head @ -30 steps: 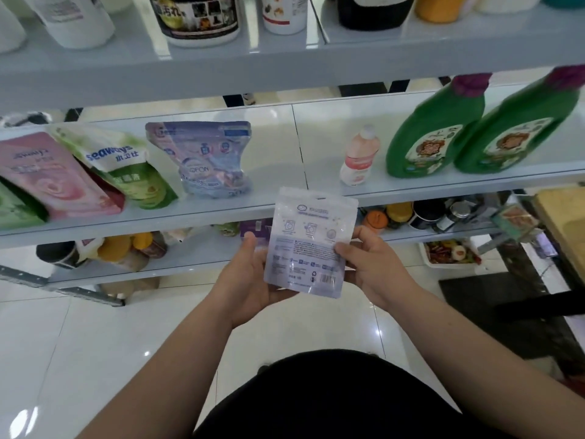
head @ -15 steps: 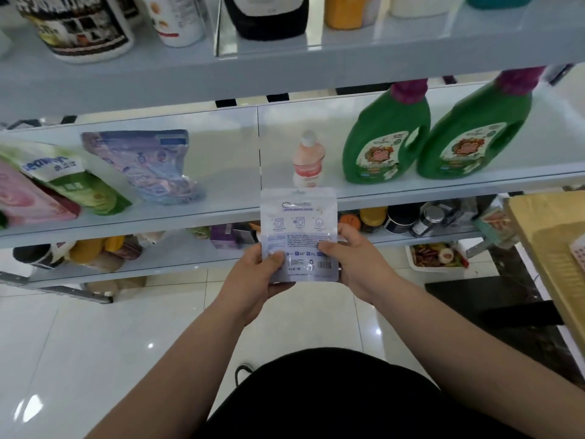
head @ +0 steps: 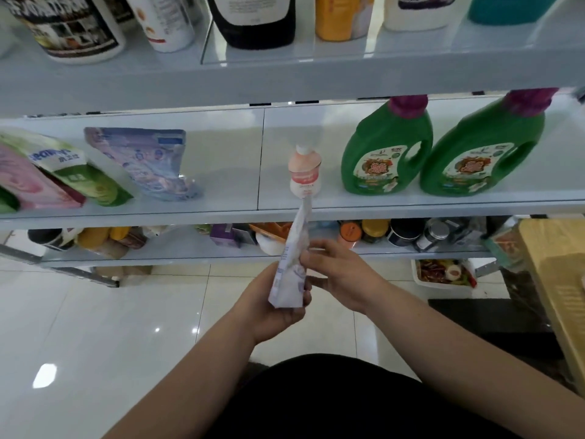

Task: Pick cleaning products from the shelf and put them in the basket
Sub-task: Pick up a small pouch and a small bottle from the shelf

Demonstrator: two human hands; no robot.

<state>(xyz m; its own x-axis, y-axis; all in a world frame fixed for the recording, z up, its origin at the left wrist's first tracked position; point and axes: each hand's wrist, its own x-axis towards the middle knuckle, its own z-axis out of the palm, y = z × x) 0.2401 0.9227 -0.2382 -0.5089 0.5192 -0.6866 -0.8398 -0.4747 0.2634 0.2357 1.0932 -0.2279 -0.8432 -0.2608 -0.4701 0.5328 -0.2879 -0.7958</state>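
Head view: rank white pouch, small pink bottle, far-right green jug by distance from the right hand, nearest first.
1. white pouch: at the fingertips of the right hand, held by the left hand.
2. small pink bottle: middle shelf, above the hand.
3. far-right green jug: same shelf, up and right.

Thin glossy plastic-film pouch [head: 292,264] at centre, crinkled, green jugs [head: 384,153] upper right in shiny smooth plastic, shelf [head: 221,172] with smooth pale glossy surface, floor tiles [head: 95,327] lower left polished and mirror-bright, bench [head: 550,264] at right edge pale matt wood, black matt cloth garment [head: 332,400] at bottom
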